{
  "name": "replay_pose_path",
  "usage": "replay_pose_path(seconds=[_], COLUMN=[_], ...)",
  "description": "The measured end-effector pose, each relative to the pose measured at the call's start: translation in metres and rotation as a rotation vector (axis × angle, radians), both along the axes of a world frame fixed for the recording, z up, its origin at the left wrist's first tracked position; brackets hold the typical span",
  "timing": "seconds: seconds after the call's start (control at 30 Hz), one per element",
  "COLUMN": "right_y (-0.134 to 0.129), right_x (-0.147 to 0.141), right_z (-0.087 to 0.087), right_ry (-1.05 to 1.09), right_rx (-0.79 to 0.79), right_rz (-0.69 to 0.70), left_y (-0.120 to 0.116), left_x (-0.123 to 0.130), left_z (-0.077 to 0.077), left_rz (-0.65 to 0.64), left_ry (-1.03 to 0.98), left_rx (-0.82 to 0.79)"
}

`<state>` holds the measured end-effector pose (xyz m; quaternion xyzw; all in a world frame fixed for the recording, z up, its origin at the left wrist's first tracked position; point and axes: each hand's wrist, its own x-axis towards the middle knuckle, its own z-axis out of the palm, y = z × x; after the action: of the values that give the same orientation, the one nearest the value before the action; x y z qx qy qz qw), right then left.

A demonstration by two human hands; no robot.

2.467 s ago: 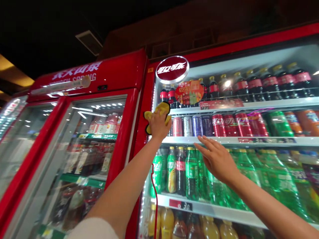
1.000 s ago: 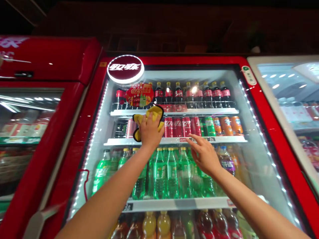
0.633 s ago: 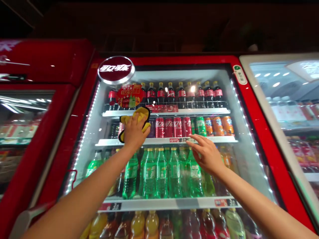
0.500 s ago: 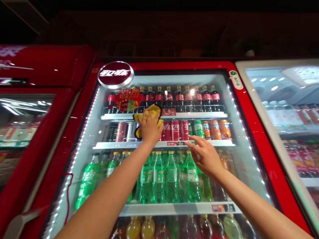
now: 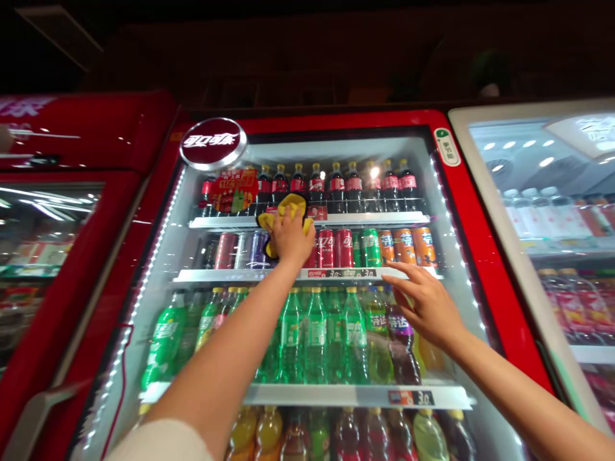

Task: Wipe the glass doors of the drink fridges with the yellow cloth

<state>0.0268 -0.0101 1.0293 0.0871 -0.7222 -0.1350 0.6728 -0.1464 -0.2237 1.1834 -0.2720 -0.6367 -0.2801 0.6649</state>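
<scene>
My left hand (image 5: 293, 240) grips a yellow cleaning cloth (image 5: 291, 203) with dark edging, pressed to the glass door of a red drinks fridge (image 5: 336, 120). It lies in front of the upper shelf edge and the cans below. My right hand (image 5: 427, 304) is lower and to the right, its fingers apart and holding nothing, close to the glass before the can shelf. Whether its fingertips touch the glass I cannot tell. Behind the glass stand cola bottles (image 5: 336, 186), red cans (image 5: 344, 248), orange cans (image 5: 425, 246) and green bottles (image 5: 316, 336).
A round lit sign (image 5: 213, 143) and a red sticker (image 5: 235, 191) sit at the fridge's upper left. Another red fridge (image 5: 86, 134) with a grey handle (image 5: 36, 416) stands on the left. A pale-framed fridge (image 5: 528, 110) is on the right.
The view has shifted slightly. My left hand stays on the cloth at nearly the same height, a little further right across the shelves. My right hand has moved right and slightly down.
</scene>
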Motion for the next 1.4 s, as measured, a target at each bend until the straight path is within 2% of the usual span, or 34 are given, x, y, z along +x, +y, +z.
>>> replay_pose_path(seconds=[0.07, 0.13, 0.17, 0.23, 0.3, 0.37, 0.43, 0.47, 0.53, 0.6, 0.67, 0.73, 0.8, 0.87, 0.9, 0.93, 1.0, 1.03, 1.1, 1.17, 1.2, 1.23, 1.3, 1.33, 1.4], right_y=[-0.003, -0.001, 0.002, 0.014, 0.030, 0.045, 0.056, 0.060, 0.065, 0.068, 0.073, 0.079, 0.086, 0.092, 0.094, 0.096, 0.099, 0.100, 0.103, 0.105, 0.107, 0.109, 0.113, 0.116, 0.122], right_x=[0.001, 0.002, 0.003, 0.006, 0.009, 0.013, 0.016, 0.019, 0.023, 0.027, 0.031, 0.034, 0.036, 0.038, 0.039, 0.040, 0.041, 0.042, 0.043, 0.044, 0.044, 0.044, 0.044, 0.045, 0.046], right_z=[-0.002, -0.009, -0.013, -0.021, -0.027, -0.029, -0.028, -0.027, -0.024, -0.021, -0.018, -0.017, -0.016, -0.014, -0.013, -0.011, -0.008, -0.006, -0.002, 0.001, 0.002, 0.002, -0.001, -0.003, -0.008], right_ry=[0.003, 0.004, 0.000, -0.018, -0.034, -0.036, -0.030, -0.027, -0.020, -0.005, 0.017, 0.042, 0.054, 0.050, 0.044, 0.039, 0.039, 0.044, 0.060, 0.078, 0.082, 0.082, 0.068, 0.059, 0.044], right_rx=[0.010, 0.033, 0.043, 0.046, 0.022, -0.014, -0.049, -0.063, -0.081, -0.092, -0.100, -0.111, -0.123, -0.125, -0.120, -0.115, -0.109, -0.110, -0.125, -0.143, -0.149, -0.151, -0.148, -0.147, -0.152], right_rz=[0.032, 0.055, 0.063, 0.069, 0.070, 0.072, 0.078, 0.081, 0.084, 0.084, 0.080, 0.073, 0.062, 0.050, 0.045, 0.039, 0.029, 0.025, 0.021, 0.028, 0.033, 0.036, 0.031, 0.023, 0.007], left_y=[0.030, 0.041, 0.039, 0.018, -0.012, -0.036, -0.042, -0.036, -0.009, 0.029, 0.064, 0.083, 0.080, 0.061, 0.049, 0.037, 0.025, 0.026, 0.045, 0.080, 0.099, 0.116, 0.140, 0.144, 0.138], left_x=[0.013, 0.019, 0.019, 0.012, 0.002, -0.007, -0.012, -0.011, -0.002, 0.014, 0.030, 0.041, 0.042, 0.035, 0.030, 0.025, 0.021, 0.023, 0.033, 0.050, 0.060, 0.068, 0.081, 0.083, 0.081], left_z=[-0.005, -0.027, -0.040, -0.065, -0.077, -0.071, -0.050, -0.037, -0.015, -0.006, -0.017, -0.043, -0.070, -0.086, -0.087, -0.083, -0.064, -0.050, -0.024, -0.006, -0.003, -0.004, -0.018, -0.029, -0.053], left_rz=[-0.021, -0.022, -0.016, 0.006, 0.035, 0.063, 0.079, 0.083, 0.082, 0.067, 0.037, 0.009, -0.007, -0.012, -0.006, 0.005, 0.031, 0.041, 0.049, 0.040, 0.032, 0.024, 0.004, -0.005, -0.017], left_ry=[0.043, 0.117, 0.156, 0.208, 0.192, 0.131, 0.085, 0.061, 0.014, -0.003, 0.043, 0.121, 0.176, 0.236, 0.249, 0.236, 0.139, 0.084, 0.010, 0.010, 0.015, 0.022, 0.060, 0.095, 0.177], left_rx=[-0.053, -0.227, -0.339, -0.529, -0.559, -0.412, -0.229, -0.143, -0.010, 0.033, -0.054, -0.244, -0.414, -0.584, -0.616, -0.582, -0.370, -0.250, -0.090, -0.075, -0.098, -0.123, -0.226, -0.315, -0.521])
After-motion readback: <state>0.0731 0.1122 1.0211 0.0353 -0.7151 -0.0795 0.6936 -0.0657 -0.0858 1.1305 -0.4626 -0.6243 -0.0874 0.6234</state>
